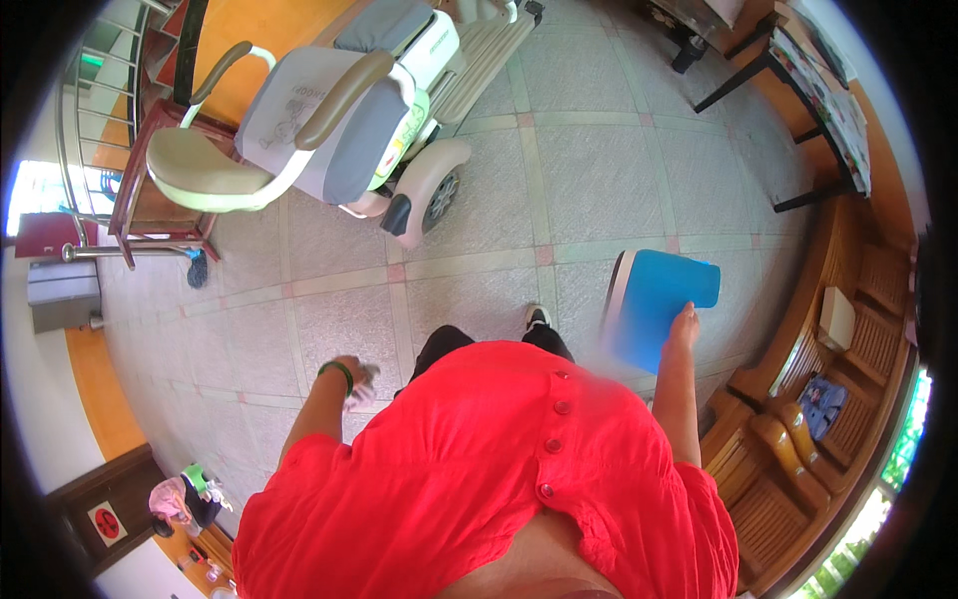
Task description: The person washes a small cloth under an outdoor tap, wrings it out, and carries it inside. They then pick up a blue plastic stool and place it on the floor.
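My right hand (684, 326) grips a blue plastic panel-like object (658, 299) by its edge, out to my right. A pale strip runs along the object's left side, and its lower part is blurred, so its exact kind is unclear. My left hand (359, 380), with a dark green bracelet at the wrist, hangs low on the left. It is blurred; something pale shows at the fingers, but I cannot tell whether it is held. One dark shoe (537, 316) with a light toe stands on the tiled floor (479, 277) ahead of me.
Ahead on the left stands a mobility scooter (322, 112) with grey seat covers. Beside it are a wooden stand (161, 180) and a mop head (197, 269). A wooden bench (778, 479) lines the right, below a black-legged table (816, 97). Another person (183, 502) is at lower left.
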`<state>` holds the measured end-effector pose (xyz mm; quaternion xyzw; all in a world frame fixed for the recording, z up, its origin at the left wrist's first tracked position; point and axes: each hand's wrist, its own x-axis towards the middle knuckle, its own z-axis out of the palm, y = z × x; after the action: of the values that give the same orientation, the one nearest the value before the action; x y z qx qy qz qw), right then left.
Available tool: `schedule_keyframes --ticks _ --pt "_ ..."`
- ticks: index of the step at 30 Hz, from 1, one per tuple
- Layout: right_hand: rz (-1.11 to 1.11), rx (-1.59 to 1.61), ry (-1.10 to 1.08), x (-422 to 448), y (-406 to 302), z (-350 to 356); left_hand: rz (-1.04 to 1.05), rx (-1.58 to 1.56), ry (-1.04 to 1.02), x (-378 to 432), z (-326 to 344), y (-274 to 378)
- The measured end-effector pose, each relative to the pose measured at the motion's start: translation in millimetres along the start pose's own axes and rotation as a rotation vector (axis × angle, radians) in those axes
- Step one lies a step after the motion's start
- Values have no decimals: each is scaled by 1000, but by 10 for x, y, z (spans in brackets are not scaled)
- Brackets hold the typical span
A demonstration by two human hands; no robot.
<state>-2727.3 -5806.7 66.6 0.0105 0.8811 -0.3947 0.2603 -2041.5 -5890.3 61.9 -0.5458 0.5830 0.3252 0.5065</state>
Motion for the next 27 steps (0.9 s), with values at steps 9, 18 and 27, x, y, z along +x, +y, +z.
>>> schedule_keyframes --ticks 9,18,27 --pt "-269 -388 -174 1161 -1274 931 190 -286 58 539 -11 825" --pt "-498 -727 -385 2078 -2415 2103 86 -924 18 102 -2291 1897" --pt "-374 -389 -613 2152 -3413 3013 0 -662 344 190 -2069 2117"
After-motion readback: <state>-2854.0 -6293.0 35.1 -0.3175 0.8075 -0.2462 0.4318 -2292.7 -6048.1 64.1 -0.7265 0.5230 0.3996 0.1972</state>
